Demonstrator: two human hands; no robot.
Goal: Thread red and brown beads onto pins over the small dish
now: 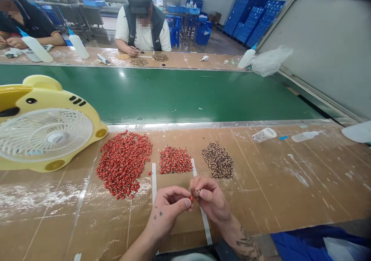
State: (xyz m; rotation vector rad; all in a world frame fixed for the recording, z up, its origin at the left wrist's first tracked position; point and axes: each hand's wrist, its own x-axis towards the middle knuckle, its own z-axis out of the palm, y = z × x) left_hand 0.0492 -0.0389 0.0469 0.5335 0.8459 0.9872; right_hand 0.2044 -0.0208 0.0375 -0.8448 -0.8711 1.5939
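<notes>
My left hand (171, 207) pinches a small red piece (191, 199) between thumb and fingertips. Close beside it, my right hand (213, 197) is closed in a pinch on a tiny pale piece (198, 191), too small to name. Both hands are over the cardboard-covered table, between two white tape strips. Just beyond them lies a small pile of red pieces with pale tips (175, 160). A larger pile of red pieces (124, 162) spreads to its left. To the right is a pile of small dark-and-tan pieces (218, 160).
A yellow animal-shaped fan (97, 131) stands at the left. Beyond the table runs a green belt (185, 93). A white tub (264, 134) and a squeeze bottle (305, 136) lie at the right. Across the belt, a person (143, 29) works by small piles; another person sits far left.
</notes>
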